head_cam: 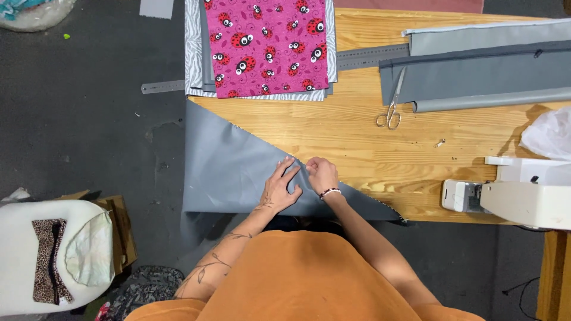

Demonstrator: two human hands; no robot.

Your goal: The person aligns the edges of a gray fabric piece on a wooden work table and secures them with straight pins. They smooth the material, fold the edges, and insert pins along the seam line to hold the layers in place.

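Observation:
A grey sheet of fabric lies over the near left corner of the wooden table, its diagonal edge running down to the right. My left hand rests flat on the fabric with fingers spread, pressing it near that edge. My right hand, with a beaded bracelet on the wrist, pinches the fabric's edge right beside the left fingertips.
A pink ladybird-print fabric tops a stack of cloth at the back. Scissors and a metal ruler lie on the table, grey fabric strips at the back right. A white sewing machine stands at the right; a chair at the lower left.

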